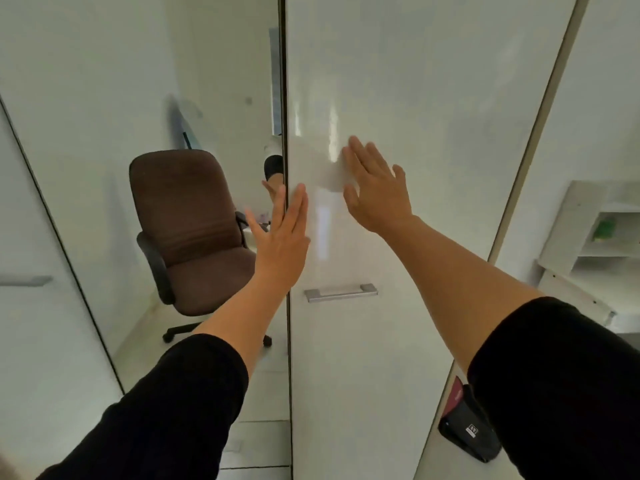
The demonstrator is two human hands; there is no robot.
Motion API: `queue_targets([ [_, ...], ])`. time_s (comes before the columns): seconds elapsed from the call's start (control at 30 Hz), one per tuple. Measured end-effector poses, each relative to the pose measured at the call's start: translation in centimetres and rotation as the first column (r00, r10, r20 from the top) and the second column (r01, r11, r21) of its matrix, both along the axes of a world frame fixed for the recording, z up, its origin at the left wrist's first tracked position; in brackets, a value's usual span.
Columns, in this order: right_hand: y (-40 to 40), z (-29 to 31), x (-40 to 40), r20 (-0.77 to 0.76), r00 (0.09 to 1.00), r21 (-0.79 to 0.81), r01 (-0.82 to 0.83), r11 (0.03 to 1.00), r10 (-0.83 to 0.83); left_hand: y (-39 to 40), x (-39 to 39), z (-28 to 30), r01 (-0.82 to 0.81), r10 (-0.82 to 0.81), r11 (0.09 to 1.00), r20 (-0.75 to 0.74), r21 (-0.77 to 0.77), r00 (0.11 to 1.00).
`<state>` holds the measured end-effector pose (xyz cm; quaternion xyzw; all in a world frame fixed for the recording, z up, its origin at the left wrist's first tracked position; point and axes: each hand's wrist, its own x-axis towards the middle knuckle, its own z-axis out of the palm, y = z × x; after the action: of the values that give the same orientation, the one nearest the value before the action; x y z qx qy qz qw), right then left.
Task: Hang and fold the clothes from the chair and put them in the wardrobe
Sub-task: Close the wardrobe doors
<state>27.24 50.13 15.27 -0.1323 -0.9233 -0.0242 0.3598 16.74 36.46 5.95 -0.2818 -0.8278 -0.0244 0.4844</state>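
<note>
Right hand: fingers straight and spread, released, grasping nothing; the palm faces the glossy white wardrobe door and the fingertips appear to lie flat against it, above the metal handle. A faint shadow or reflection of the hand shows on the panel beside it.

Left hand: fingers straight and held together, released, grasping nothing. The fingertips meet the door's left vertical edge, where the dark seam runs from top to bottom. The hand's reflection shows just to the left of the seam, in the mirror panel.

Both forearms are bare, with black sleeves pushed up near the elbows.

The wardrobe door appears shut, or nearly so; whether a gap remains at the seam cannot be told. No part of the wardrobe's inside is visible.

The brown office chair, with black armrests and a wheeled base, appears in the mirror panel to the left of the seam. Its seat and backrest show bare upholstery.

At the lower right, on the floor beside the wardrobe, lies a black pouch with a red part and a small white label. At the far right stands a white shelf unit with a green item in one compartment; what it is cannot be told.
</note>
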Motion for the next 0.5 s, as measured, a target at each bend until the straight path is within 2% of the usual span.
queue_targets([
  [0.13, 2.2, -1.4, -4.2, -0.004, 0.999, -0.007, -0.049, 0.999, 0.049, 2.4, -3.2, 0.7, -0.126, 0.126, 0.987, -0.002, -0.104, 0.992],
  [0.33, 4.2, -3.7, -6.3, -0.15, 0.985, 0.104, -0.072, 0.992, 0.087, 3.5, -5.4, -1.0, -0.112, 0.111, 0.991, -0.014, -0.074, 0.994],
  [0.43, 3.4, -3.3, -6.3, -0.217, 0.966, 0.044, -0.135, 0.99, 0.141, 3.3, -5.1, -0.1, -0.082, 0.082, 0.995, -0.004, -0.052, 0.997],
  [0.5, 2.6, -5.5, -5.0, -0.259, 0.951, -0.053, -0.187, 0.981, 0.168, 2.9, -4.4, -0.3, -0.022, 0.022, 1.0, 0.014, -0.017, 1.0],
])
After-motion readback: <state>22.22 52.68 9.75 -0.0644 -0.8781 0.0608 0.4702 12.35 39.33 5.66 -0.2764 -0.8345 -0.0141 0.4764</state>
